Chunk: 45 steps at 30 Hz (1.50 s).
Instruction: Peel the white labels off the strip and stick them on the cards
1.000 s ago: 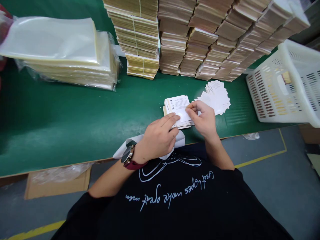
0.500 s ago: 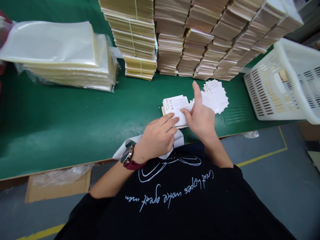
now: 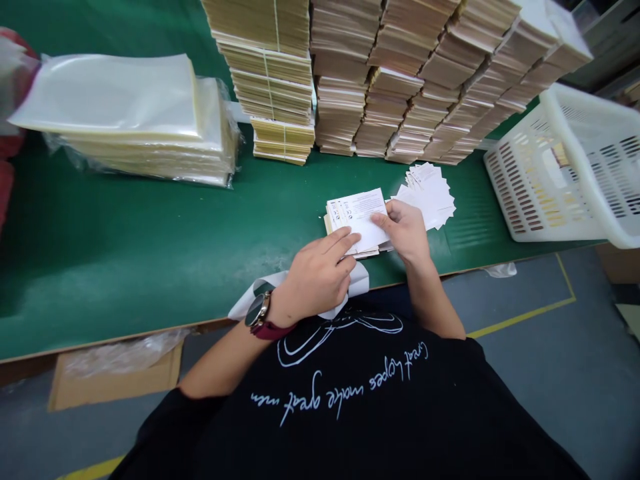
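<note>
One card (image 3: 361,213), seemingly, pinched by right hand (image 3: 407,233); half-open left hand (image 3: 320,272) pins pile (image 3: 328,225) near table (image 3: 165,260) front edge; next needs lighter pressure.

Tabletop (image 3: 165,267) was green, printed cards (image 3: 371,235) near centre white with dark print, bundles (image 3: 273,83) at 11 o'clock yellowish tan, basket (image 3: 515,223) at 3 o'clock white with rows of slots, floor (image 3: 545,380) at 4 o'clock grey-blue crossed by a yellow line (image 3: 523,317), shirt (image 3: 340,443) at 6 o'clock black with white script.
</note>
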Tool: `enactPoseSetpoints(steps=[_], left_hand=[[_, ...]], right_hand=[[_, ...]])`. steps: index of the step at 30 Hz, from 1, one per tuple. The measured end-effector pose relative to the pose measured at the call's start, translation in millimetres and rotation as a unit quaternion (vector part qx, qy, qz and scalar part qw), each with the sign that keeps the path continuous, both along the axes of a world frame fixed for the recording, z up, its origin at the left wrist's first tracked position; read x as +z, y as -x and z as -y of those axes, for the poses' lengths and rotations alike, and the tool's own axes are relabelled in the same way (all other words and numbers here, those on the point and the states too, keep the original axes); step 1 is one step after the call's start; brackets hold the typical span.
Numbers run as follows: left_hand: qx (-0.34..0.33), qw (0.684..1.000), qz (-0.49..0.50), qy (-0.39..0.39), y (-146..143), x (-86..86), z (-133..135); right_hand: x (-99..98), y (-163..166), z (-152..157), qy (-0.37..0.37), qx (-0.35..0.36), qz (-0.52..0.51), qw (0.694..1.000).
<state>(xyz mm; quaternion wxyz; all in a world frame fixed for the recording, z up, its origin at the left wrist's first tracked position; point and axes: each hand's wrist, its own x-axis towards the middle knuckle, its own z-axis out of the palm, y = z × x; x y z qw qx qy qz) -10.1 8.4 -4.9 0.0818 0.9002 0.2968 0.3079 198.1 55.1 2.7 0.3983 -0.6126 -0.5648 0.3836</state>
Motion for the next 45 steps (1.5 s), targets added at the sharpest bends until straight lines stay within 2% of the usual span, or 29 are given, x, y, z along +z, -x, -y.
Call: enactPoseSetpoints(steps=[3,6,8,11,15,20,22,24,26,27,29,30,31,33,35,37,39,42,45], left_hand=[[0.000,1.000,0.002,-0.004,0,-1.4,0],[-0.002,1.000,0.003,-0.003,0,-2.4,-1],[-0.006,1.000,0.002,0.001,0,-2.7,-2],[-0.006,1.000,0.001,0.000,-1,-3.5,-2],[-0.002,1.000,0.002,-0.005,-2,-6.3,-3],[-0.006,1.000,-0.001,-0.009,-2,-8.6,-5],[-0.006,1.000,0.007,-0.015,-2,-7.9,-5],[0.003,0.999,0.029,-0.022,-1,-5.8,-5],[0.020,0.997,0.063,-0.030,1,-1.7,-5],[0.030,0.996,0.080,-0.032,2,0.8,-5],[0.044,0.993,0.104,-0.029,5,6.2,-5],[0.047,0.992,0.111,-0.028,6,8.5,-5],[0.050,0.992,0.115,-0.027,6,10.3,-5],[0.061,0.992,0.112,-0.026,5,12.4,-4],[0.096,0.990,0.101,-0.026,2,12.9,0],[0.144,0.984,0.097,-0.036,-2,13.0,4],[0.160,0.981,0.094,-0.061,-4,13.4,9],[0.096,0.988,0.077,-0.095,-5,13.6,13],[0.061,0.991,0.085,-0.084,-6,11.5,10]], right_hand=[[7.4,1,4,-0.034,0.007,0.100,0.994],[14.5,3,9,-0.105,0.012,0.231,0.967],[15.8,4,11,-0.141,-0.002,0.277,0.951],[14.5,1,14,-0.163,-0.027,0.288,0.943],[12.1,-13,18,-0.202,-0.073,0.240,0.947],[7.8,-42,17,-0.134,-0.082,0.134,0.979],[9.1,-54,16,-0.140,-0.118,0.175,0.967],[14.7,-60,20,-0.163,-0.157,0.267,0.937],[23.3,-57,31,-0.178,-0.140,0.314,0.922],[27.7,-51,39,-0.179,-0.100,0.300,0.932],[34.2,-33,58,-0.163,0.032,0.204,0.965],[35.7,-23,67,-0.147,0.099,0.149,0.973],[36.0,-13,74,-0.148,0.132,0.108,0.974],[33.2,2,85,-0.143,0.124,0.032,0.981],[28.5,7,87,-0.118,0.084,-0.020,0.989],[24.9,6,86,-0.077,0.069,-0.040,0.994],[23.5,3,84,-0.053,0.075,-0.039,0.995],[24.8,2,82,-0.067,0.089,-0.032,0.993],[27.5,6,83,-0.132,0.094,0.013,0.987]])
